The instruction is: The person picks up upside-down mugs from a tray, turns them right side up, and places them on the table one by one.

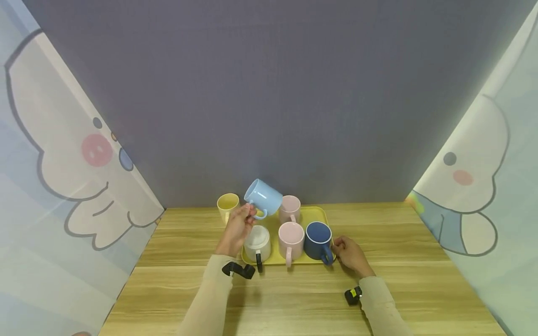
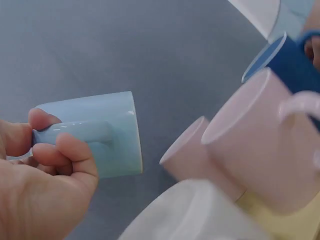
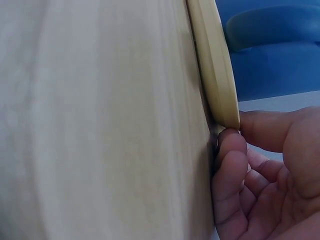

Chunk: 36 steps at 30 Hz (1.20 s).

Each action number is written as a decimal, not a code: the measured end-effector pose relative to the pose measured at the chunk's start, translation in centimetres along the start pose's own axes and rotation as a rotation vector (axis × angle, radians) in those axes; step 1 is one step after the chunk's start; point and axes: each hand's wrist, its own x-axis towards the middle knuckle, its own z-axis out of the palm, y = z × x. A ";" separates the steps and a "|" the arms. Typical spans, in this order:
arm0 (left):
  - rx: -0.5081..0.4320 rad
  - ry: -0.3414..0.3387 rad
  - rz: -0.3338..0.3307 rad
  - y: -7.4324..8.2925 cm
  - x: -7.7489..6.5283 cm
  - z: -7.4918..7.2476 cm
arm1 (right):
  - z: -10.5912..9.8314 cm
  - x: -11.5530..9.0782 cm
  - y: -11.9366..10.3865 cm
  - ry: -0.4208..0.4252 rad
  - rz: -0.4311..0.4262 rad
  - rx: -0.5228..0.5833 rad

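Note:
My left hand (image 1: 240, 227) grips the handle of a light blue mug (image 1: 267, 198), which is tipped on its side above the back left of a yellow tray (image 1: 310, 214). In the left wrist view, fingers and thumb wrap that handle (image 2: 82, 132). My right hand (image 1: 350, 254) pinches the tray's rim (image 3: 220, 75) at its right end, thumb on top and fingers beneath. Close by it, a dark blue mug (image 1: 318, 242) stands on the tray. Two pink mugs (image 1: 291, 242) (image 1: 289, 207) and a white mug (image 1: 257, 240) with a black handle are on the tray too.
A yellow mug (image 1: 228, 205) stands at the back left, beside the tray. The wooden table (image 1: 302, 298) meets a grey back panel (image 1: 269, 102). Printed cartoon curtains (image 1: 63, 154) hang along both sides.

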 end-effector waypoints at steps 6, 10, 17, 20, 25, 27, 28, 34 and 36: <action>-0.254 -0.137 -0.033 -0.5 -0.4 0.3 | 0.0 0.0 -0.2 0.018 -0.021 -0.028; -0.347 -0.184 -0.053 -0.7 -0.4 0.5 | 0.1 0.0 -0.3 0.026 -0.023 -0.031; -0.415 -0.168 -0.069 -1.1 -0.4 0.7 | 0.0 0.0 -0.4 0.019 -0.021 -0.018; -0.461 -0.161 -0.072 -1.2 -0.5 0.7 | -0.1 -0.1 -0.4 0.017 -0.020 -0.015; -0.537 -0.129 -0.091 -1.3 -0.5 0.8 | -0.1 0.0 -0.4 0.019 -0.017 -0.021; -0.555 -0.118 -0.098 -1.3 -0.5 0.8 | -0.1 0.0 -0.4 0.019 -0.013 -0.020; -0.563 -0.115 -0.099 -1.3 -0.5 0.9 | -0.1 0.0 -0.5 0.018 -0.012 -0.021; -0.617 -0.117 -0.108 -1.5 -0.6 0.8 | -0.2 -0.2 -0.5 0.015 -0.017 -0.024; -0.630 -0.114 -0.115 -1.6 -0.6 0.7 | -0.2 -0.2 -0.4 0.006 -0.015 -0.012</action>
